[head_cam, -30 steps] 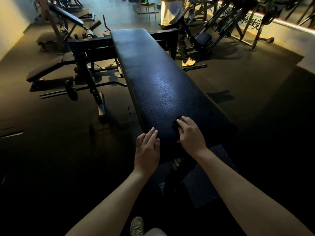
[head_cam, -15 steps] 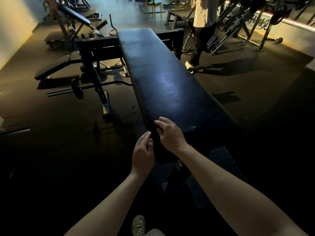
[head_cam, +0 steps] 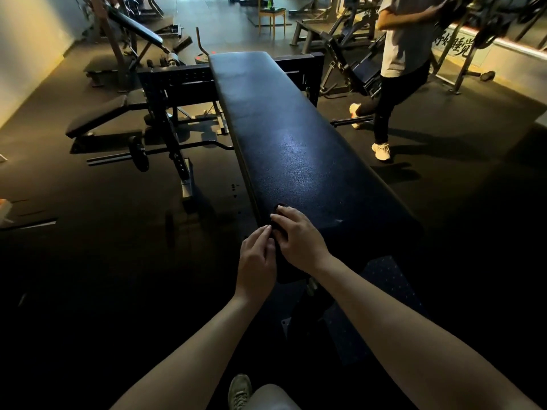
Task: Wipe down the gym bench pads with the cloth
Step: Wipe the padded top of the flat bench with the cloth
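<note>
The long black padded bench pad (head_cam: 290,143) runs from 12 to 6 o'clock. Near its 6 o'clock end, at the left edge, the right hand (head_cam: 299,241) holds a small dark cloth (head_cam: 278,225) against the pad, fingers curled over it. The left hand (head_cam: 256,261), at 7 o'clock, grips nothing; its straight fingertips touch the pad edge.

right hand (head_cam: 299,241) and cloth (head_cam: 277,229) slid left

We see a bench pad (head_cam: 296,149) of grained, faintly glossy black leather-like vinyl, a matt rubbery floor (head_cam: 88,232), and a wooden chair (head_cam: 271,13), perhaps varnished.
</note>
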